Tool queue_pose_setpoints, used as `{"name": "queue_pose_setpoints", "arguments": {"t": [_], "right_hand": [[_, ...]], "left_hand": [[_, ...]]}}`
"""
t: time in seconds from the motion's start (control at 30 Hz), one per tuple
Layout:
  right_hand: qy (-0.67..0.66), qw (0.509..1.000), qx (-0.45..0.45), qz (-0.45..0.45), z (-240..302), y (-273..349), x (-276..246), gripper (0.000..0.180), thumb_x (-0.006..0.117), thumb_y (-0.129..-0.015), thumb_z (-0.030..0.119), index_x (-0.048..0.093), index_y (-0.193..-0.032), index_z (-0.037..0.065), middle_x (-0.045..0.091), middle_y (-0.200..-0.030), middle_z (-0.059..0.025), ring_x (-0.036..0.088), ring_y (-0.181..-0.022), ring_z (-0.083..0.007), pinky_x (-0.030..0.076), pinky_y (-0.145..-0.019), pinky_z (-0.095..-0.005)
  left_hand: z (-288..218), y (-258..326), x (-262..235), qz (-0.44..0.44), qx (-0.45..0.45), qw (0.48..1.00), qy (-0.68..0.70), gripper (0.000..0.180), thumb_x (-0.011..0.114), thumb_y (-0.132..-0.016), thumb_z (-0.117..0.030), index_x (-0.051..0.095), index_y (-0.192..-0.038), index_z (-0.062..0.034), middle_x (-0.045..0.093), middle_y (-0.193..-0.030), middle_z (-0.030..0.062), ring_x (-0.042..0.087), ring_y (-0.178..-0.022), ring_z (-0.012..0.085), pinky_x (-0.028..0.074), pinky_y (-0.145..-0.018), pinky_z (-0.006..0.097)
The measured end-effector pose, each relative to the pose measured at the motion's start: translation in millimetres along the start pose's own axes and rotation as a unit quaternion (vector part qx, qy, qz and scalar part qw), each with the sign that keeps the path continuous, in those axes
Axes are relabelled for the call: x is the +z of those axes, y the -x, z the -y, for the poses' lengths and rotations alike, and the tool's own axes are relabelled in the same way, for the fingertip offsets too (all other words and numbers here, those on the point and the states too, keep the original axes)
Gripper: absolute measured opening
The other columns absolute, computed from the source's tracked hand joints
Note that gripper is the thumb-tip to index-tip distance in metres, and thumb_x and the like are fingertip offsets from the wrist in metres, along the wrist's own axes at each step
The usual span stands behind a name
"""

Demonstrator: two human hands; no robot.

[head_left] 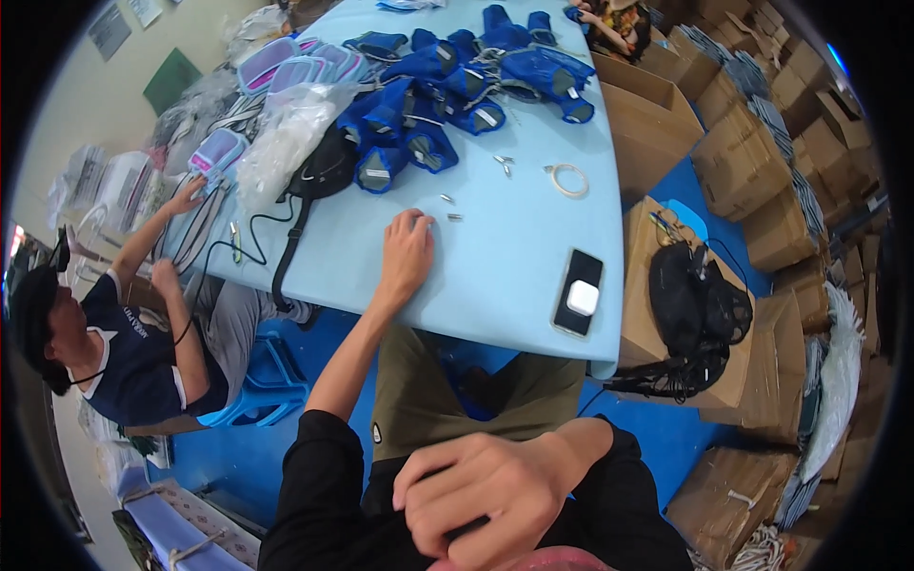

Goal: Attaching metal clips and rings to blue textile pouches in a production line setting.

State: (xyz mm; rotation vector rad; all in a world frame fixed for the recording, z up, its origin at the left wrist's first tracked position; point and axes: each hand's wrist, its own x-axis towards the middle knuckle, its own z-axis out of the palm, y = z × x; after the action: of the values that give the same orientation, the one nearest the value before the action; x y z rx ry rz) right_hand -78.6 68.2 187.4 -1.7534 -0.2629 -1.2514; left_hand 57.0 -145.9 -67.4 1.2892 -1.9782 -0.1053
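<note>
My left hand [407, 253] lies palm down on the light blue table [514, 247], fingertips close to a few small metal pieces [447, 202]. It holds nothing that I can see. My right hand [481, 490] is drawn in close to my body below the table edge, fingers curled; I cannot tell whether anything is inside it. A heap of blue fabric pouches [457, 81] covers the far part of the table. A roll of clear tape [567, 178] and more metal bits [504, 163] lie beyond my left hand.
A black phone with a white box on it [579, 293] lies near the table's right edge. A person in a dark shirt [124, 333] sits at the left, hands on the table. Cardboard boxes [743, 162] crowd the right, with a black bag [695, 305] on one.
</note>
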Motion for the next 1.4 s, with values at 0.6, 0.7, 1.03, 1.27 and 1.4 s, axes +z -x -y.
{"name": "queue_pose_setpoints", "arguments": {"t": [0.6, 0.7, 1.03, 1.27, 1.4], "right_hand": [[0.663, 0.601, 0.403, -0.19, -306, 95, -324, 0.046, 0.071, -0.086, 0.014, 0.062, -0.131, 0.014, 0.06, -0.12, -0.0235, 0.056, -0.117, -0.0409, 0.049, -0.096, -0.0498], [0.646, 0.572, 0.486, -0.138, -331, 81, -344, 0.077, 0.072, -0.082, 0.014, 0.046, -0.155, 0.017, 0.039, -0.146, -0.0246, 0.043, -0.133, -0.0447, 0.042, -0.109, -0.0547], [0.541, 0.641, 0.514, -0.177, -350, 67, -374, 0.088, 0.077, -0.077, 0.026, 0.045, -0.153, -0.005, 0.031, -0.162, -0.0191, 0.035, -0.146, -0.0429, 0.034, -0.12, -0.0474], [0.379, 0.767, 0.449, -0.257, -279, 26, -351, 0.09, 0.083, -0.079, 0.022, 0.042, -0.153, -0.01, 0.031, -0.163, -0.014, 0.06, -0.122, -0.0185, 0.049, -0.104, -0.0366], [0.4, 0.806, 0.373, -0.226, -216, 2, -329, 0.087, 0.082, -0.084, 0.016, 0.039, -0.155, -0.01, 0.029, -0.164, -0.0131, 0.064, -0.109, -0.0153, 0.051, -0.1, -0.0362]], "left_hand": [[-1, -1, 0, 0.023, -0.008, 0.999, -0.029, 0.035, 0.066, -0.082, -0.004, 0.063, -0.117, -0.0033, 0.058, -0.122, 0.0164, 0.054, -0.122, 0.0344, 0.043, -0.104, 0.046], [2, 2, -10, 0.012, -0.015, 0.999, -0.032, 0.034, 0.066, -0.082, -0.002, 0.063, -0.116, -0.0056, 0.058, -0.121, 0.0138, 0.055, -0.119, 0.0332, 0.044, -0.1, 0.046], [0, -1, -11, 0.015, -0.016, 0.999, -0.035, 0.033, 0.066, -0.082, -0.002, 0.062, -0.115, -0.0056, 0.057, -0.122, 0.014, 0.055, -0.119, 0.0327, 0.045, -0.1, 0.045], [3, 1, -8, 0.015, -0.021, 0.999, -0.027, 0.035, 0.067, -0.082, -0.004, 0.062, -0.116, -0.0043, 0.057, -0.124, 0.0161, 0.054, -0.122, 0.0339, 0.043, -0.102, 0.046], [2, -1, -10, 0.021, -0.012, 0.999, -0.027, 0.035, 0.067, -0.082, -0.006, 0.062, -0.116, -0.0027, 0.057, -0.126, 0.0183, 0.053, -0.124, 0.0348, 0.043, -0.104, 0.046]]}}
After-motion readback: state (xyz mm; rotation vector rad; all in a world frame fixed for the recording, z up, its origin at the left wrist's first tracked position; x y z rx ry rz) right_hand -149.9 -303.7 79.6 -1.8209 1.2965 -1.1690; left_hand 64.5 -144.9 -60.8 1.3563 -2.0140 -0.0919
